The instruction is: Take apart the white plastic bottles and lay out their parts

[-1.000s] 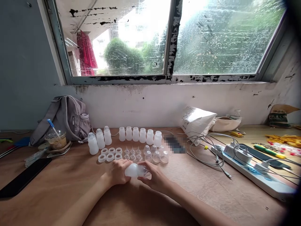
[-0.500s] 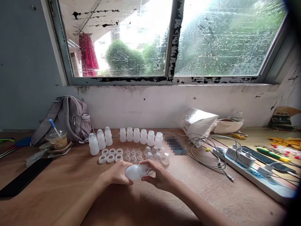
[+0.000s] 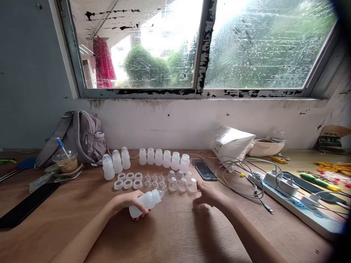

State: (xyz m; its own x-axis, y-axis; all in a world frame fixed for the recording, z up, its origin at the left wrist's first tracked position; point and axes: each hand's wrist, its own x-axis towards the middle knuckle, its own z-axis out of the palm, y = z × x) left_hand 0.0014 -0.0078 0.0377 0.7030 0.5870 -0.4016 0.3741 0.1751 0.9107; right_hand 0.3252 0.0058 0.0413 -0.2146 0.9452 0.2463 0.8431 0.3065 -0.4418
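My left hand (image 3: 137,204) is wrapped round a frosted bottle (image 3: 146,203), tilted with its clear nipple (image 3: 161,194) pointing up and right. My right hand (image 3: 204,195) reaches to the front right clear cap (image 3: 192,185), its fingertips at the cap's side; whether it grips the cap is unclear. Several clear caps (image 3: 182,185) stand in rows. Left of them lie clear nipples (image 3: 154,179) and white rings (image 3: 128,183). Behind, several open frosted bottles (image 3: 166,159) form a row. Three capped bottles (image 3: 109,168) stand at the left.
A phone (image 3: 206,171) and tangled cables (image 3: 241,190) lie right of the caps. Beyond are a power strip (image 3: 296,204) and a white bag (image 3: 233,144). At the left are an iced drink (image 3: 65,163), a black slab (image 3: 27,206) and a backpack (image 3: 79,138).
My right hand has let go of the bottle's nipple end and moved right to the caps. My left hand has drawn the bottle slightly left and tilted it.
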